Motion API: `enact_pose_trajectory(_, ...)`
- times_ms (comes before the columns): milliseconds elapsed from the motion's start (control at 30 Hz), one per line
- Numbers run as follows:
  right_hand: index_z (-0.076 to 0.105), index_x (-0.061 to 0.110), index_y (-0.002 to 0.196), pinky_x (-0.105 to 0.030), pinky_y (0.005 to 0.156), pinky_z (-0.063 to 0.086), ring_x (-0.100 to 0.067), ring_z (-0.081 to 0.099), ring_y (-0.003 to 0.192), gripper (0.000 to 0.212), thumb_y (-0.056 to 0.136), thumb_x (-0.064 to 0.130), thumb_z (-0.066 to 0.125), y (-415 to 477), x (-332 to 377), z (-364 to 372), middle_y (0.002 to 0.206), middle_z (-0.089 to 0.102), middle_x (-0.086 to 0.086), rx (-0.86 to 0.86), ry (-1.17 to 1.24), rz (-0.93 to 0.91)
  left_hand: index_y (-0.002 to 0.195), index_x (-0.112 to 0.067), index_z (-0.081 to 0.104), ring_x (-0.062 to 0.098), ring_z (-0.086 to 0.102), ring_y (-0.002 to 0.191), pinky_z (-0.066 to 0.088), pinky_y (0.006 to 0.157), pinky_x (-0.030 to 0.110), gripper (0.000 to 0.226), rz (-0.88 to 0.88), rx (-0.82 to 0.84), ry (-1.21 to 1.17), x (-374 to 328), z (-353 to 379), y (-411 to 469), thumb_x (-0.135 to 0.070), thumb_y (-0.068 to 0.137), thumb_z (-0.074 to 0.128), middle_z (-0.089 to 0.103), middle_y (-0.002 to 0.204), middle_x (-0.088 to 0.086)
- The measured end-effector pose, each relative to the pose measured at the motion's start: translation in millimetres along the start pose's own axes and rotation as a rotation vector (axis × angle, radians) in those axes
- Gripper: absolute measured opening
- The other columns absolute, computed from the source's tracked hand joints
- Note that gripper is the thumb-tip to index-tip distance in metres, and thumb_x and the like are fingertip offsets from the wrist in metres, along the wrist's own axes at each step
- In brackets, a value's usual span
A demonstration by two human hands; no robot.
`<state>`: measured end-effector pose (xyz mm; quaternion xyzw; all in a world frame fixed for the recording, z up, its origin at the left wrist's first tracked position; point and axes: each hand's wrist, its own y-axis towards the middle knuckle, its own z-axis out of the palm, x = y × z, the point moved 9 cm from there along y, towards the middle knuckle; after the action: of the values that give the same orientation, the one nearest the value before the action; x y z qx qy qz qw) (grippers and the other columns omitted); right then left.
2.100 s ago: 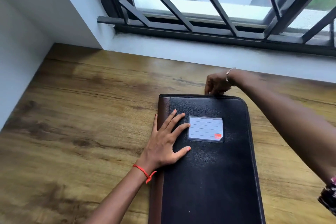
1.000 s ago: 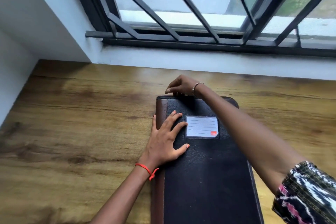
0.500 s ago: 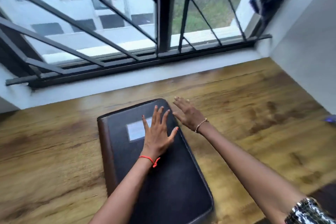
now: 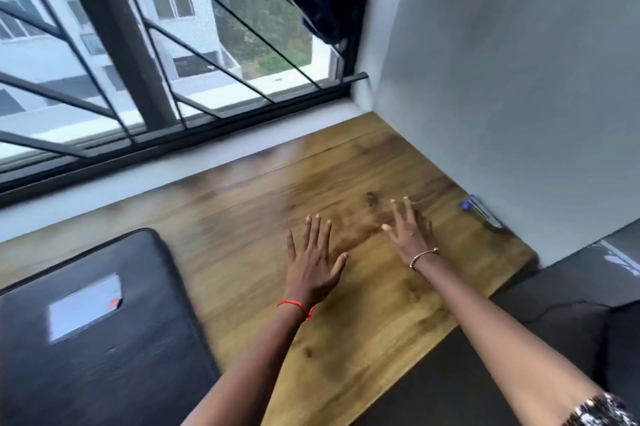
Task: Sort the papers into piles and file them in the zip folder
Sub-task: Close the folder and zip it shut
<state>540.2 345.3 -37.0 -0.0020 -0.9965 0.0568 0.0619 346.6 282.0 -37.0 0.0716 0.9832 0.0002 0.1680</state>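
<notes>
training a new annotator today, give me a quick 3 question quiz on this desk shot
1. True or false: the left hand rests on the zip folder.
2. Which hand wears the red string bracelet? A) left B) right C) both
3. Fill in: the small blue object lies on the wooden table against the ____.

Key:
1. False: both hands are off the closed folder, over bare wood.
2. A; the right hand wears a bead bracelet.
3. wall, beyond the right hand's spread fingers.
</notes>
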Motion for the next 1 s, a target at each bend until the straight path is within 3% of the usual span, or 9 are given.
enact_pose_trajectory(133, 0.019, 0.019, 0.148, -0.045, 0.111, 0.019, -0.033, 0.014, 0.141, 0.056, 0.096, 0.024, 0.041, 12.6, -90.2, -19.3, 0.154, 0.01, -0.018, -0.061, 0.003, 0.209, 0.15, -0.02, 0.004, 0.013, -0.025, 0.137, -0.021, 0.109, 0.043, 0.089, 0.079, 0.043, -0.013, -56.6, 21.3, 28.8, -0.065, 0.073, -0.002, -0.006, 0.158, 0.003)
enact_pose_trajectory(333, 0.037, 0.022, 0.14, -0.049, 0.101, 0.031, -0.039, 0.034, 0.125, 0.05, 0.093, 0.008, 0.043, 26.6, -173.5, -25.8, 0.138, 0.032, -0.022, -0.102, 0.002, 0.336, 0.15, -0.021, 0.004, 0.013, -0.024, 0.137, -0.022, 0.109, 0.041, 0.087, 0.113, 0.076, 0.011, -86.5, 39.1, 49.4, -0.065, 0.075, -0.003, -0.007, 0.158, 0.002)
enact_pose_trajectory(500, 0.051, 0.02, 0.132, -0.048, 0.087, 0.042, -0.044, 0.054, 0.103, 0.042, 0.094, 0.006, 0.041, 44.9, -191.4, -25.8, 0.113, 0.052, -0.025, -0.142, -0.028, 0.265, 0.15, -0.022, 0.005, 0.012, -0.022, 0.139, -0.019, 0.112, 0.042, 0.087, 0.065, 0.072, 0.009, -72.4, 38.5, 49.2, -0.066, 0.076, -0.003, -0.006, 0.158, 0.001)
enact_pose_trajectory(567, 0.054, 0.015, 0.129, -0.048, 0.086, 0.041, -0.045, 0.054, 0.102, 0.04, 0.093, 0.003, 0.042, 49.8, -190.4, -28.9, 0.113, 0.053, -0.027, -0.178, 0.0, 0.283, 0.15, -0.022, 0.005, 0.012, -0.02, 0.14, -0.019, 0.112, 0.041, 0.085, 0.037, 0.06, 0.01, -58.7, 33.1, 45.1, -0.066, 0.077, -0.001, -0.006, 0.158, 0.001)
enact_pose_trajectory(733, 0.055, 0.005, 0.124, -0.049, 0.094, 0.041, -0.044, 0.048, 0.112, 0.043, 0.084, -0.009, 0.045, 59.9, -123.5, -32.3, 0.121, 0.052, -0.03, -0.237, 0.279, 0.189, 0.15, -0.022, 0.008, 0.007, -0.022, 0.137, -0.017, 0.112, 0.04, 0.085, -0.067, 0.008, 0.035, -13.3, 10.8, 26.9, -0.065, 0.076, 0.0, -0.004, 0.158, -0.001)
enact_pose_trajectory(833, 0.047, 0.009, 0.135, -0.042, 0.095, 0.038, -0.04, 0.045, 0.118, 0.052, 0.085, -0.004, 0.05, 54.7, -42.5, -25.1, 0.128, 0.049, -0.026, -0.198, 0.389, 0.084, 0.149, -0.021, 0.011, 0.008, -0.021, 0.138, -0.014, 0.113, 0.043, 0.085, -0.128, -0.037, 0.072, 18.5, -8.7, 7.7, -0.064, 0.077, 0.0, -0.003, 0.158, -0.001)
enact_pose_trajectory(1000, 0.042, 0.002, 0.136, -0.035, 0.099, 0.036, -0.034, 0.044, 0.123, 0.052, 0.085, 0.002, 0.054, 0.1, 124.1, -9.4, 0.135, 0.047, -0.02, -0.09, 0.534, -0.239, 0.149, -0.018, 0.016, 0.011, -0.016, 0.139, -0.016, 0.111, 0.042, 0.081, -0.244, -0.12, 0.097, 77.5, -42.8, -41.9, -0.059, 0.08, 0.002, 0.003, 0.158, 0.001)
